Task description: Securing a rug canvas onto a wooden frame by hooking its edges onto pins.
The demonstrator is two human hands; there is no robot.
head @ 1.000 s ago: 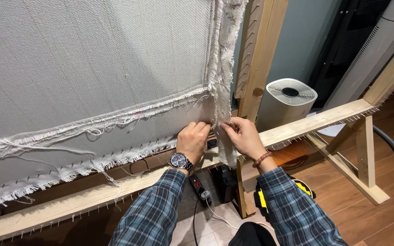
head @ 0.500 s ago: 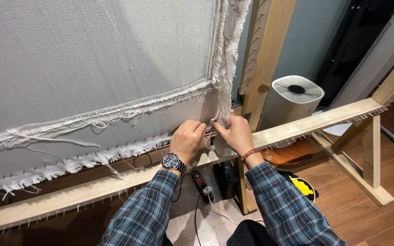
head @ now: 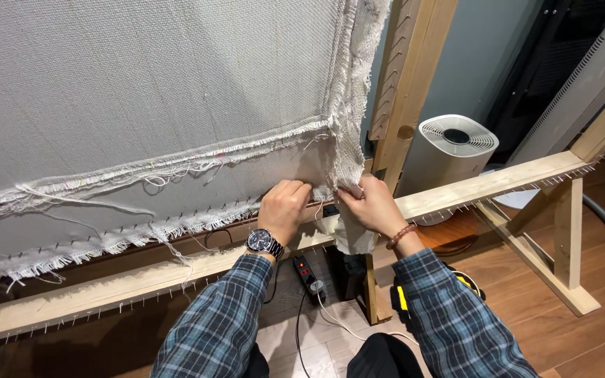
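A large grey woven cloth (head: 148,91) with frayed white edges hangs stretched on a wooden frame. My left hand (head: 285,208), with a wristwatch on the wrist, grips the cloth's frayed bottom edge near the lower right corner. My right hand (head: 367,204), with a bead bracelet, pinches the corner of the cloth (head: 348,175) against the lower wooden rail (head: 498,183), which is studded with small nails. Both sleeves are blue plaid.
An upright wooden post (head: 414,84) rises just right of my hands. A white round air purifier (head: 449,150) stands behind the rail. A power strip (head: 307,274) with cables and a yellow-black tool (head: 404,302) lie on the wood floor. A frame leg (head: 565,252) stands at right.
Both hands have stayed at the cloth's lower right corner, shifting slightly left along the rail. The right hand now pinches the corner flap lower down.
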